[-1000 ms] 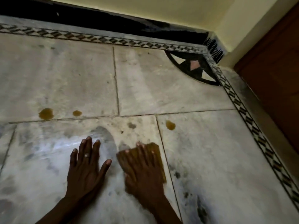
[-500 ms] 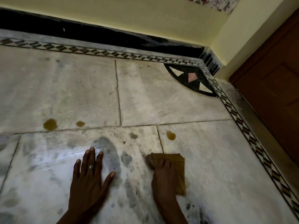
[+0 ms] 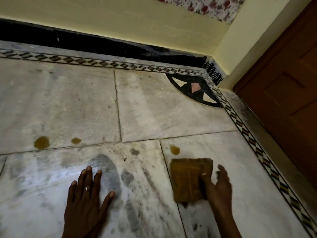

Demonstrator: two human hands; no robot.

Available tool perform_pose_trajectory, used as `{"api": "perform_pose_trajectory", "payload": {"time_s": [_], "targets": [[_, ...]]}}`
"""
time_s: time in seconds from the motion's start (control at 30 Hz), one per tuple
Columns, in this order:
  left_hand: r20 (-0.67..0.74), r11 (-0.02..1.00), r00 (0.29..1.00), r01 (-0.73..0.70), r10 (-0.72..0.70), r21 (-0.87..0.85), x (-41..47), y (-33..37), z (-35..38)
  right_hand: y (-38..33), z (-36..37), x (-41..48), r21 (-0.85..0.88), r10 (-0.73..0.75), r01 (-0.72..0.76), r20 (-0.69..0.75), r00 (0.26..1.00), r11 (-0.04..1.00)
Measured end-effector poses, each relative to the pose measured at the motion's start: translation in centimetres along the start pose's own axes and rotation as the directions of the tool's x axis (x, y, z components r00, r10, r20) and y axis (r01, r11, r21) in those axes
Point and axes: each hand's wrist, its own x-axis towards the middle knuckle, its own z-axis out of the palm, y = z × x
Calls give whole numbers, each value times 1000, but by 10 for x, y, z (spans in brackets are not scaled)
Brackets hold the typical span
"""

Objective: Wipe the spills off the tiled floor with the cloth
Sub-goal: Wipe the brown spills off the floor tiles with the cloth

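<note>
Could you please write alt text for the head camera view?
A person's right hand holds a folded brown cloth on a marble-tiled floor, just below one amber spill. The left hand lies flat; two more spills sit farther left.

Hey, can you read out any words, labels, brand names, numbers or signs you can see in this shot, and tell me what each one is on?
None: no readable text appears anywhere in this view.
The folded brown cloth shows only creases, no label.
The ring on the left hand is too small to show any marking.
The flowered fabric on the wall and the floor's border strip carry patterns only, no letters.
</note>
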Motion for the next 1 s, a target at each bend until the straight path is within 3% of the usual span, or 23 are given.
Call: {"api": "perform_pose_trajectory", "payload": {"time_s": [0.07, 0.13, 0.2, 0.3, 0.43, 0.53, 0.7, 0.8, 0.87, 0.93, 1.0], "targets": [[-25, 1000, 1000, 2, -2, -5, 4, 3, 0, 10, 4, 2, -121, -48, 28, -161, 986, 992], [-54, 1000, 999, -5, 5, 2, 11, 0, -2, 12, 38, 0, -151, -39, 27, -77, 996, 988], [-76, 1000, 997, 3, -1, 30, 20, -8, -6, 15, 82, 1, -308, 26, -17, 24, 999, 951], [-78, 997, 997, -18, 24, 72, 26, -15, -10, 16, 109, 32, -548, -39, 29, -7, 999, 836], [-90, 997, 995, -27, 34, 78, 27, -13, -9, -15, 147, 79, -499, -215, 117, -143, 966, 859], [-90, 996, 995, -33, 41, 87, 30, -13, -10, -59, 193, 72, -476, -341, 271, -67, 938, 837], [-100, 999, 995, -24, 27, 31, 26, -16, -13, -80, 238, -13, -412, -697, 702, 193, 690, 581], [-95, 1000, 995, -14, 14, -2, 23, -21, -18, -38, 206, -47, -358, -766, 858, 407, 498, 368], [-121, 999, 991, 49, -48, 3, 19, -39, -24, 6, 175, -41, -354, -801, 891, 424, 422, 282], [-150, 990, 979, 139, -135, 16, 12, -66, -33, 37, 148, -23, -381, -823, 867, 339, 455, 322], [-167, 980, 967, 199, -194, 17, 7, -87, -38, 36, 138, -4, -452, -753, 766, 262, 604, 457]]}}
